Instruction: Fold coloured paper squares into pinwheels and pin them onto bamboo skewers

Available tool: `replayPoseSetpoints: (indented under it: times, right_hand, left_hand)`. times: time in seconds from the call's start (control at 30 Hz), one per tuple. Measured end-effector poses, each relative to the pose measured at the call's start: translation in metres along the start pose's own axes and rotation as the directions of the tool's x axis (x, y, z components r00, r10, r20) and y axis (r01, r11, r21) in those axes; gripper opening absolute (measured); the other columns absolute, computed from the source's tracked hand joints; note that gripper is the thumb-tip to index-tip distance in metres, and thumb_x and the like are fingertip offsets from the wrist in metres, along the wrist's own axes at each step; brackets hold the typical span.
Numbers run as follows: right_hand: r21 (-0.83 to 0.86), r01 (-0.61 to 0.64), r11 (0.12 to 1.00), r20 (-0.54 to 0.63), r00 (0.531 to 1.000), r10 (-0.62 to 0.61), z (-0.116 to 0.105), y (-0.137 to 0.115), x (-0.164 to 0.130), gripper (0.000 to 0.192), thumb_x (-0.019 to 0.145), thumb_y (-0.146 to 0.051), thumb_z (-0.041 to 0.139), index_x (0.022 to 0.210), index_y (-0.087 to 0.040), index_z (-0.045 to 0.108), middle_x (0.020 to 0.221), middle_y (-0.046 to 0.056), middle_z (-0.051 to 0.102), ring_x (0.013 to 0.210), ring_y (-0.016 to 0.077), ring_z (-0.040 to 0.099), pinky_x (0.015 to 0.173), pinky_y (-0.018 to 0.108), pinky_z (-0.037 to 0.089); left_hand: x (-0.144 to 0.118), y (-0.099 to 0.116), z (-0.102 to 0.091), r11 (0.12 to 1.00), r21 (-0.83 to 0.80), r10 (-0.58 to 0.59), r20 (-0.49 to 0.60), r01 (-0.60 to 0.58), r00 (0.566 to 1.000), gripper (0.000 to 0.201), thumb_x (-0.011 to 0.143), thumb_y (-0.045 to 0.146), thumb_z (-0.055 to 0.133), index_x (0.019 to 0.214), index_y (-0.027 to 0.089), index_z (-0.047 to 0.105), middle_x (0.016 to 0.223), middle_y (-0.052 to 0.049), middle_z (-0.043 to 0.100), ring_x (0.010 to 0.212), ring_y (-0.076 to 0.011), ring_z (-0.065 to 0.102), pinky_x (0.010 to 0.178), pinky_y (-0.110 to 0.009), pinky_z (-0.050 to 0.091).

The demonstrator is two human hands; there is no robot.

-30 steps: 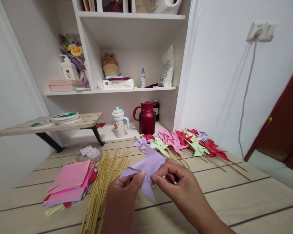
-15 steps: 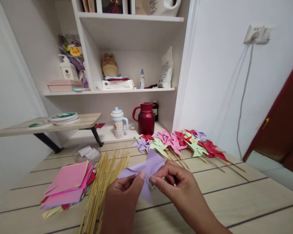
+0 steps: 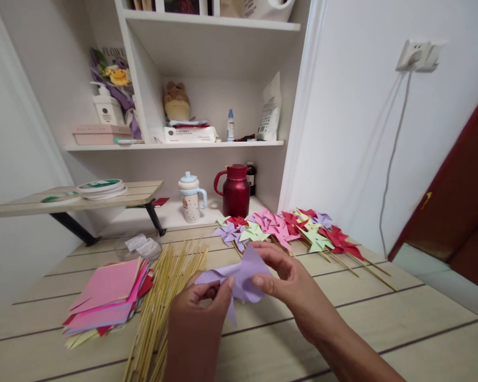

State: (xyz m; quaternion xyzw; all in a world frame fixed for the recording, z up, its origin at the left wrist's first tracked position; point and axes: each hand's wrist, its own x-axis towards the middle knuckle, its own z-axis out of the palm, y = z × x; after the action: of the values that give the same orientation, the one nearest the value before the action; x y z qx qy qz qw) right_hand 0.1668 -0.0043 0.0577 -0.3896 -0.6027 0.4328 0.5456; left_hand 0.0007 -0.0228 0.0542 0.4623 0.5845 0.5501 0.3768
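Note:
A light purple paper pinwheel [image 3: 245, 273] is held up over the table between my two hands. My left hand [image 3: 203, 302] pinches it near its middle, thumb in front and fingers curled behind. At the right side, my right hand [image 3: 292, 281] has its thumb on a front blade while its fingers reach behind the top blade. No stick shows on this pinwheel; its back is hidden from me. Just left of my left hand lies a spread bundle of thin wooden sticks [image 3: 155, 307]. Farther left is a stack of coloured paper squares [image 3: 105, 289].
Finished pinwheels on sticks [image 3: 279, 228] lie in a row at the back right. A clear container [image 3: 137, 246] with white pieces sits behind the paper stack. A red jug [image 3: 236, 191] and a speckled cup [image 3: 191, 199] stand behind the table, below the shelf [image 3: 179, 146].
My right hand has opened from a close pinch near the pinwheel's centre and shifted to its right blades. The pinwheel has turned a little, and the whole view has shifted slightly.

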Motion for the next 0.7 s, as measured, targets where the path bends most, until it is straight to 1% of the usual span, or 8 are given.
replayPoseSetpoints:
  times: [0.07, 0.13, 0.2, 0.23, 0.3, 0.4, 0.53, 0.7]
  right_hand:
    - [-0.041, 0.000, 0.999, 0.026, 1.000, 0.001, 0.0039, -0.0023, -0.0019, 0.031, 0.068, -0.040, 0.081, 0.094, -0.024, 0.076, 0.132, 0.007, 0.054, 0.126, 0.0307, 0.046, 0.104, 0.042, 0.039]
    - [-0.084, -0.013, 0.996, 0.036, 0.999, 0.016, 0.0075, -0.0041, -0.0042, 0.037, 0.064, -0.037, 0.084, 0.098, -0.024, 0.076, 0.132, 0.008, 0.053, 0.124, 0.0304, 0.047, 0.100, 0.040, 0.042]
    - [-0.099, -0.046, 0.994, 0.041, 0.998, 0.050, 0.0100, -0.0049, -0.0060, 0.042, 0.063, -0.034, 0.084, 0.103, -0.024, 0.075, 0.128, 0.008, 0.055, 0.116, 0.0288, 0.053, 0.092, 0.037, 0.047]
    - [-0.105, -0.057, 0.993, 0.039, 0.997, 0.062, 0.0107, -0.0049, -0.0065, 0.040, 0.064, -0.033, 0.083, 0.102, -0.024, 0.075, 0.124, 0.008, 0.056, 0.111, 0.0274, 0.055, 0.089, 0.036, 0.048]
    - [-0.130, -0.053, 0.990, 0.029, 0.998, 0.057, 0.0113, -0.0046, -0.0067, 0.027, 0.068, -0.031, 0.080, 0.094, -0.022, 0.076, 0.114, 0.006, 0.059, 0.102, 0.0246, 0.057, 0.086, 0.034, 0.048]
    - [-0.150, -0.031, 0.988, 0.015, 0.999, 0.034, 0.0109, -0.0051, -0.0061, 0.011, 0.072, -0.028, 0.076, 0.079, -0.020, 0.075, 0.106, 0.006, 0.059, 0.099, 0.0226, 0.056, 0.085, 0.032, 0.046]
    - [-0.105, -0.039, 0.994, 0.034, 0.999, 0.043, 0.0103, -0.0078, -0.0055, 0.007, 0.073, -0.026, 0.075, 0.074, -0.019, 0.074, 0.100, 0.004, 0.059, 0.090, 0.0188, 0.056, 0.078, 0.028, 0.046]
    - [0.033, -0.103, 0.994, 0.055, 0.993, 0.101, 0.0114, -0.0089, -0.0069, 0.010, 0.072, -0.026, 0.076, 0.080, -0.021, 0.075, 0.091, 0.002, 0.064, 0.081, 0.0160, 0.057, 0.072, 0.026, 0.045]
  left_hand:
    - [-0.0004, -0.0001, 0.0001, 1.000, 0.023, -0.002, 0.003, 0.002, 1.000, 0.023, 0.062, 0.040, 0.077, 0.070, 0.018, 0.079, 0.069, -0.007, 0.076, 0.066, -0.0226, 0.067, 0.059, -0.028, 0.050]
    - [-0.0011, 0.0009, 0.0008, 0.999, 0.034, 0.010, 0.012, -0.010, 1.000, 0.022, 0.062, 0.040, 0.077, 0.067, 0.019, 0.079, 0.067, -0.006, 0.075, 0.066, -0.0223, 0.067, 0.057, -0.027, 0.049]
    - [-0.0023, 0.0026, 0.0020, 0.999, 0.033, 0.034, 0.023, -0.034, 0.999, 0.019, 0.063, 0.039, 0.076, 0.065, 0.020, 0.078, 0.066, -0.005, 0.075, 0.065, -0.0219, 0.068, 0.058, -0.026, 0.049]
    - [-0.0031, 0.0034, 0.0026, 0.998, 0.032, 0.046, 0.031, -0.047, 0.998, 0.018, 0.063, 0.038, 0.076, 0.064, 0.020, 0.078, 0.066, -0.005, 0.075, 0.065, -0.0216, 0.068, 0.058, -0.027, 0.049]
    - [-0.0044, 0.0048, 0.0034, 0.997, 0.038, 0.062, 0.039, -0.063, 0.997, 0.017, 0.064, 0.037, 0.075, 0.063, 0.020, 0.077, 0.065, -0.004, 0.075, 0.063, -0.0212, 0.067, 0.059, -0.027, 0.049]
    - [-0.0050, 0.0053, 0.0035, 0.996, 0.066, 0.055, 0.029, -0.057, 0.998, 0.019, 0.064, 0.039, 0.074, 0.064, 0.020, 0.077, 0.067, -0.006, 0.075, 0.065, -0.0225, 0.067, 0.060, -0.029, 0.050]
    - [-0.0041, 0.0029, 0.0031, 0.997, 0.075, 0.026, 0.030, -0.029, 0.999, 0.021, 0.062, 0.041, 0.075, 0.062, 0.020, 0.077, 0.067, -0.006, 0.075, 0.065, -0.0233, 0.067, 0.061, -0.031, 0.049]
    - [-0.0042, 0.0007, 0.0030, 0.996, 0.081, 0.015, 0.074, -0.021, 0.997, 0.024, 0.064, 0.043, 0.073, 0.066, 0.019, 0.077, 0.068, -0.006, 0.075, 0.066, -0.0231, 0.066, 0.061, -0.031, 0.049]
